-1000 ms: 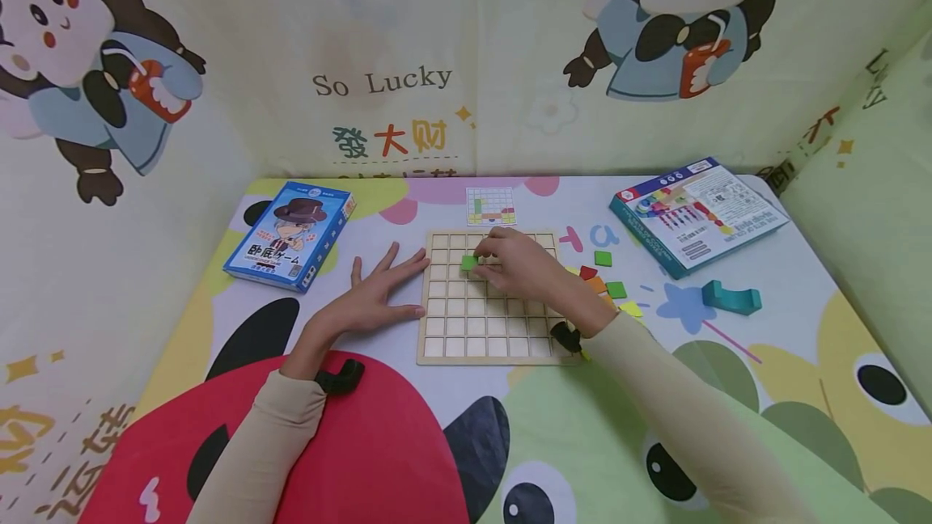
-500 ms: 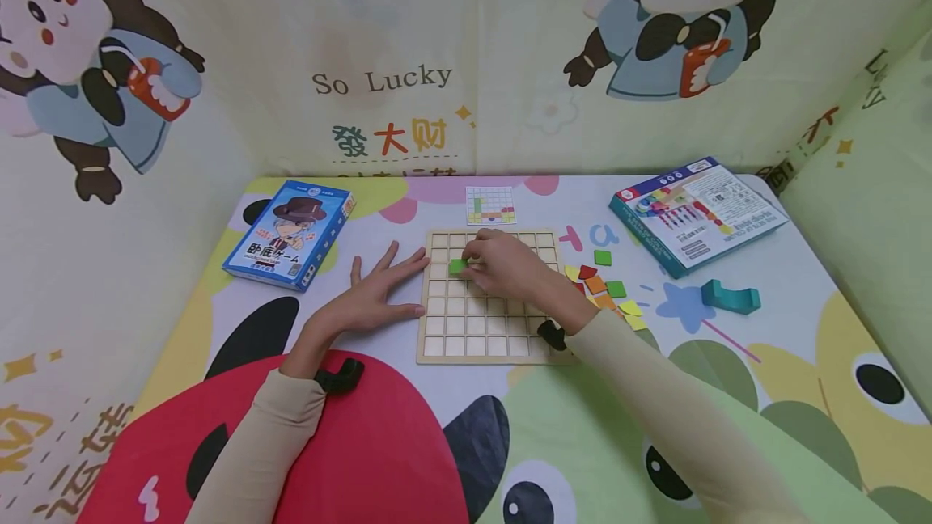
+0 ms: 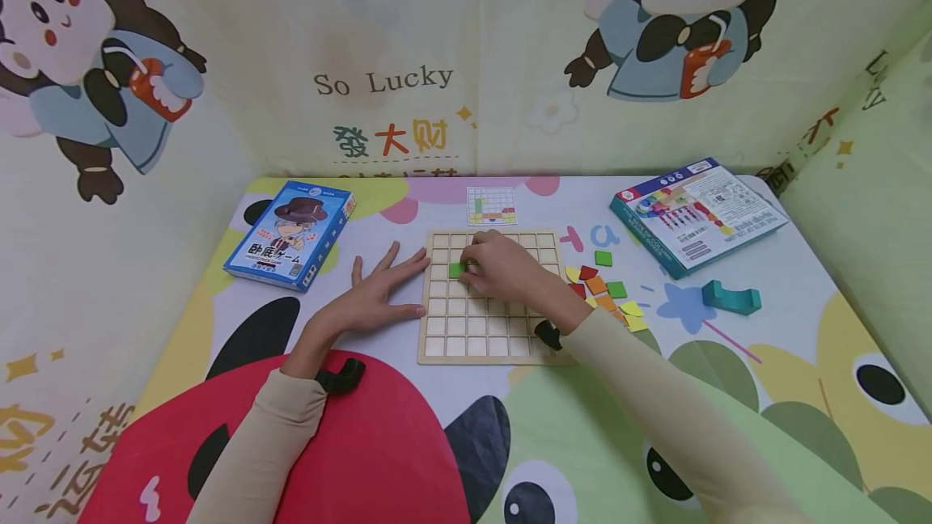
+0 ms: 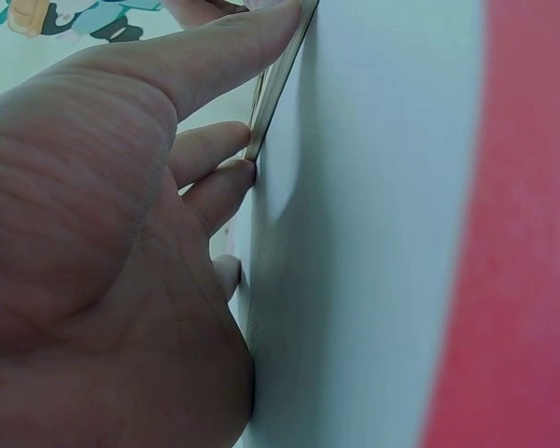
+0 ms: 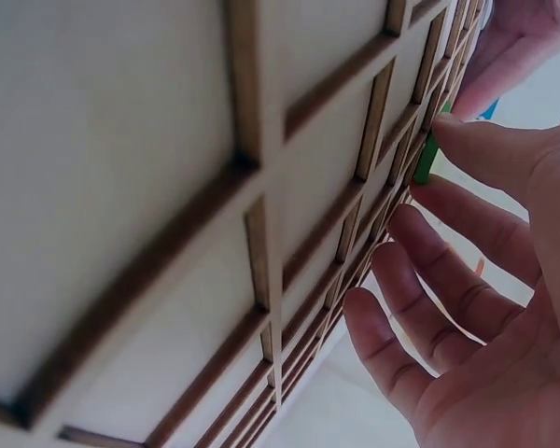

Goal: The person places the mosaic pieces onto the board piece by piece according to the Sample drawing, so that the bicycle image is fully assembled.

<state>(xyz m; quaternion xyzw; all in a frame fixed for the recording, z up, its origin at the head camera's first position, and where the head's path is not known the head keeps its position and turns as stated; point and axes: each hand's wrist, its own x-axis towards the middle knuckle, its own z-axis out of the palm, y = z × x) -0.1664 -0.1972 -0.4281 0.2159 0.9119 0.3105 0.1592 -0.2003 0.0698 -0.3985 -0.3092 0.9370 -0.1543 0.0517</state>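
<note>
My right hand (image 3: 502, 269) pinches a green tile (image 3: 456, 270) between thumb and index finger, the other fingers loosely bent beside them. The tile is over the upper-left part of the wooden grid board (image 3: 476, 328), and I cannot tell whether it sits down in a cell. Its visible edges run roughly along the grid lines; my fingers cover part of it, so I cannot make out a long axis. From the right wrist it shows as a narrow green strip, slanting steeply. The board lies flat and squared to me, its near edge running left to right. My left hand (image 3: 371, 297) rests on the worktop (image 3: 473, 386) with fingers spread, fingertips at the board's left edge. Loose tiles (image 3: 596, 285) lie scattered right of the board, and a pattern card (image 3: 491, 206) lies just beyond it.
</note>
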